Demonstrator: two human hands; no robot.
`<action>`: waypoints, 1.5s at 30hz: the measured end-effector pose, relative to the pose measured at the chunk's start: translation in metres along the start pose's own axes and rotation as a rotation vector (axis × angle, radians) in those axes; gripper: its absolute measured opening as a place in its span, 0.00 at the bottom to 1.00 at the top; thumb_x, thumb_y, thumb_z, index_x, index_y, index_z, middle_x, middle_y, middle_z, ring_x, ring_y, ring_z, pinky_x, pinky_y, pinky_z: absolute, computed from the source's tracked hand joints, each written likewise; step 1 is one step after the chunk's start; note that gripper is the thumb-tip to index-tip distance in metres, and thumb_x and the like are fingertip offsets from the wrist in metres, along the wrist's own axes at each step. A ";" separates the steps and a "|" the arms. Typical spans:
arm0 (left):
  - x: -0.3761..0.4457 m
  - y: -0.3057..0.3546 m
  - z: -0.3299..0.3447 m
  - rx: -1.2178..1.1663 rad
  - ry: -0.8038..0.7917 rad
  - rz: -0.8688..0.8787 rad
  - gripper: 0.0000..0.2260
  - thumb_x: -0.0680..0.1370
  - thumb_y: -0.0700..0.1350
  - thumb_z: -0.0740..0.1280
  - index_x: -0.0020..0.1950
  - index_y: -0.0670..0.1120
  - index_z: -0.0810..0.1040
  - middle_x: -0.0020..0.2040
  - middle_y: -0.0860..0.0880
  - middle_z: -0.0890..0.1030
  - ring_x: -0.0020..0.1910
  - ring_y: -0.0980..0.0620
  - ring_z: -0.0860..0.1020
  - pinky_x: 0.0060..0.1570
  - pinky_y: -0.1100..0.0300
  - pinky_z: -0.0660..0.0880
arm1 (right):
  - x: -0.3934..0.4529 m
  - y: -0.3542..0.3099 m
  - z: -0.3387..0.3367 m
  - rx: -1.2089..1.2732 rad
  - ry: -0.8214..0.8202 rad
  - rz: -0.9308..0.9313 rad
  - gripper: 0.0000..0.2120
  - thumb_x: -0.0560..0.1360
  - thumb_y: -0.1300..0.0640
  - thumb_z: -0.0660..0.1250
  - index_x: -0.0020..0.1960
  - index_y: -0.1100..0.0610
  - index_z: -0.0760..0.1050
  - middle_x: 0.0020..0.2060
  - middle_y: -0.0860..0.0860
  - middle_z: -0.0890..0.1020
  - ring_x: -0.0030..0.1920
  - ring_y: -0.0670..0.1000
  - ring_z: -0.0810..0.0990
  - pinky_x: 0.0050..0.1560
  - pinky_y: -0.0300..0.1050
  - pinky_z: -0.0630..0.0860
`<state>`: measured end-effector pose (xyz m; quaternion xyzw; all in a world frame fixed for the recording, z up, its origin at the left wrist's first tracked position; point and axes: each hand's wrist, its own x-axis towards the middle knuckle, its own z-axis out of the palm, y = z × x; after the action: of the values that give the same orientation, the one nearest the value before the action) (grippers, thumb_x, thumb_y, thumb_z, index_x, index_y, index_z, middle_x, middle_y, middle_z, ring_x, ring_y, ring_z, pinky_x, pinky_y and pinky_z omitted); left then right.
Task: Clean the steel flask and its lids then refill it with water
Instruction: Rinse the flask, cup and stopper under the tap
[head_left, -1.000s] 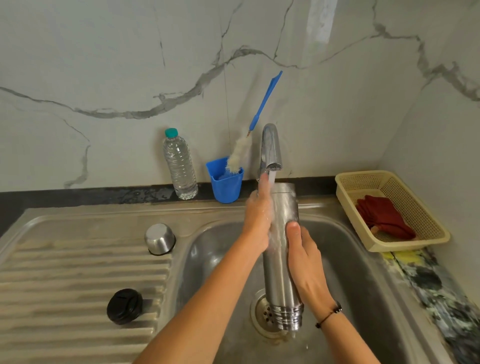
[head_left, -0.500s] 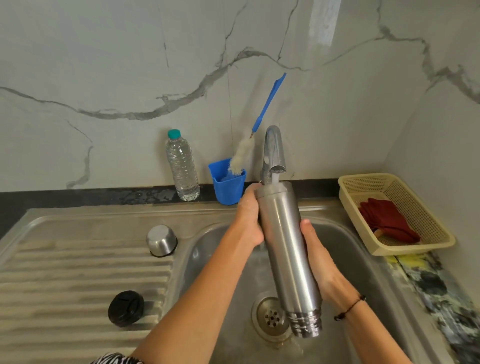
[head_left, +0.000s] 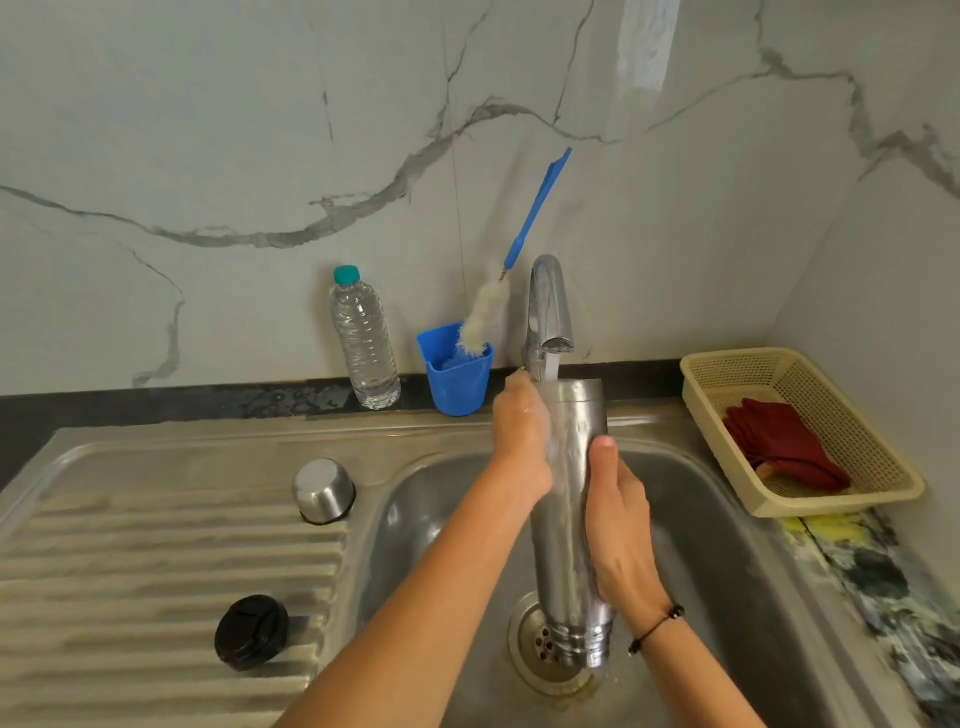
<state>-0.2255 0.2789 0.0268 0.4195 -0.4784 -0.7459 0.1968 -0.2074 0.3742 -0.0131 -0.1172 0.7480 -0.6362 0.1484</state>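
Both forearms are reaching forward over the sink (head_left: 415, 499), meeting at the steel flask (head_left: 569, 525), which is being held upside down over the basin. Its flat base is sitting up just under the tap (head_left: 550, 312), and a thin stream of water is falling onto that base; its threaded neck is pointing down, hanging just above the drain (head_left: 535, 649).

The left hand (head_left: 522, 441) is lying against the upper left side of the flask, wrist bent, fingers pointing up toward the tap. That hand is blurred and wet, so I cannot tell whether its fingers are curling round the body or only pressing flat on it. The right hand (head_left: 621, 525) is gripping the flask lower down on its right side, thumb stretched up along the front of the steel and the other fingers wrapping out of sight behind it. A dark bracelet (head_left: 657, 626) is circling that wrist.

On the ribbed draining board to the left, the steel cup lid (head_left: 323, 491) is standing mouth down, and the black stopper lid (head_left: 252, 631) is lying nearer, well apart from it. Against the wall, a plastic water bottle (head_left: 363, 343) is standing beside a blue cup (head_left: 457, 374) with a bottle brush (head_left: 519, 249) leaning out of it. At the right, a cream basket (head_left: 810, 504) is holding a red cloth (head_left: 784, 447).
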 end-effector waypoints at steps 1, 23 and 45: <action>0.001 0.004 -0.002 -0.002 -0.012 -0.048 0.14 0.82 0.49 0.54 0.39 0.47 0.69 0.33 0.49 0.70 0.36 0.51 0.70 0.45 0.54 0.70 | 0.000 0.001 -0.001 0.006 -0.019 0.001 0.33 0.76 0.34 0.49 0.42 0.65 0.71 0.32 0.63 0.75 0.33 0.62 0.73 0.34 0.55 0.74; -0.008 0.019 -0.025 -0.037 -0.278 -0.067 0.20 0.76 0.62 0.63 0.45 0.46 0.81 0.41 0.45 0.84 0.41 0.47 0.81 0.49 0.52 0.79 | 0.009 -0.015 -0.017 0.323 -0.379 0.191 0.31 0.73 0.34 0.49 0.55 0.55 0.78 0.41 0.56 0.85 0.39 0.53 0.83 0.45 0.49 0.80; -0.001 0.013 -0.033 -0.067 -0.408 -0.014 0.11 0.68 0.50 0.69 0.43 0.45 0.84 0.45 0.42 0.83 0.43 0.45 0.79 0.53 0.49 0.76 | 0.007 -0.010 -0.012 0.015 -0.270 -0.041 0.18 0.76 0.37 0.55 0.50 0.49 0.75 0.38 0.53 0.83 0.38 0.49 0.82 0.40 0.44 0.80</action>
<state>-0.1995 0.2555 0.0323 0.2562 -0.4802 -0.8324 0.1043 -0.2186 0.3811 -0.0024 -0.2161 0.7138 -0.6231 0.2357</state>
